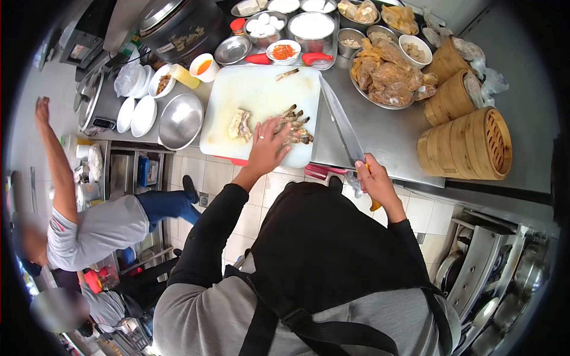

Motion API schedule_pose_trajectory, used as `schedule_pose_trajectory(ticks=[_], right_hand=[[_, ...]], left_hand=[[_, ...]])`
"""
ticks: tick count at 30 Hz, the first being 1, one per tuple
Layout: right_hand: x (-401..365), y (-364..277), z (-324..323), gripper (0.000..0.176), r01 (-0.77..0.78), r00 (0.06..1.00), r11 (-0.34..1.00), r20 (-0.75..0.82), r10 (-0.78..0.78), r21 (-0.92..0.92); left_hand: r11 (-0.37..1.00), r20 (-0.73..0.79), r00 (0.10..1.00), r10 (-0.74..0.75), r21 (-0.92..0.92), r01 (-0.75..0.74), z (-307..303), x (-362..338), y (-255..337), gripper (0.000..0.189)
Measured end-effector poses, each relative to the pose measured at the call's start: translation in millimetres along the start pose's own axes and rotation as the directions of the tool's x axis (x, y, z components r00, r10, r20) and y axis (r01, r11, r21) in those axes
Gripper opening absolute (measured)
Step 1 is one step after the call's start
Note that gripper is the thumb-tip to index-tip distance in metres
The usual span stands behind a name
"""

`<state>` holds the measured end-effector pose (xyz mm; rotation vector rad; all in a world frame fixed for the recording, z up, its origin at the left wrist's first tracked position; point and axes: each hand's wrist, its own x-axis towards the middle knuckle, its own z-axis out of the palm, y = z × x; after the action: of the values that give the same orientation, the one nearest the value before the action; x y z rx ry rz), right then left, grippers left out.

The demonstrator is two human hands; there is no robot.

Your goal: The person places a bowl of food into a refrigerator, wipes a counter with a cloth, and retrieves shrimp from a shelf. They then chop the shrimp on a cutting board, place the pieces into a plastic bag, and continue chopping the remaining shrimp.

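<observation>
Shrimp [298, 126] on white cutting board [228, 89], just right of left hand [267, 145], tails toward right. Left hand nearer: fingers spread, contact unclear. Right hand [376, 181] grips knife [341, 118], blade pointing away beside board's right edge.

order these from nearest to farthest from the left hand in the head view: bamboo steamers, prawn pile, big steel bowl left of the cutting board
From the left hand:
1. Prawn pile: right at its fingers, on the board's near right part.
2. Big steel bowl: off to the left, beside the cutting board.
3. Bamboo steamers: far right side of the counter.
</observation>
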<state>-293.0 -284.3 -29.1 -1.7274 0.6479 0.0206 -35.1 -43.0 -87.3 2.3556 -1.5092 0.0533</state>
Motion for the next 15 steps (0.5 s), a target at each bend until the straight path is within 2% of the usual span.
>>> schedule_pose_trajectory(ticks=[2, 7, 9, 10, 12, 15], right_hand=[[-4.6, 0.6, 1.7, 0.028, -0.049, 0.999, 0.999, 0.018, 0.049, -0.008], [-7.4, 4.1, 1.7, 0.028, -0.040, 0.999, 0.998, 0.014, 0.041, -0.052], [-6.2, 1.4, 1.6, 0.028, -0.048, 0.999, 0.997, -0.007, 0.047, -0.054], [-7.3, 0.1, 1.6, 0.028, -0.036, 0.999, 0.998, -0.020, 0.036, -0.041], [-11.7, 2.5, 2.0, 0.028, -0.033, 0.999, 0.999, -0.038, 0.032, -0.031], [-10.7, 8.9, 5.7, 0.027, -0.068, 0.997, 0.996, -0.034, 0.066, -0.060]], left_hand=[[0.989, -0.086, 0.993, -0.085, -0.128, 0.074, -7.3, 13.1, -2.4, 0.058], [0.999, -0.044, 0.999, 0.000, -0.046, -0.002, -0.7, 41.9, -8.9, 0.041], [0.969, -0.115, 0.978, -0.173, -0.196, 0.149, 5.6, 46.8, -11.0, 0.030], [0.970, -0.110, 0.980, -0.166, -0.199, 0.142, 2.5, 46.8, -9.0, 0.030], [0.987, -0.027, 0.987, -0.158, 0.012, 0.158, -5.1, 43.8, -2.7, 0.018], [0.994, -0.022, 0.998, -0.063, -0.090, 0.061, 1.6, 47.1, -8.0, 0.015]])
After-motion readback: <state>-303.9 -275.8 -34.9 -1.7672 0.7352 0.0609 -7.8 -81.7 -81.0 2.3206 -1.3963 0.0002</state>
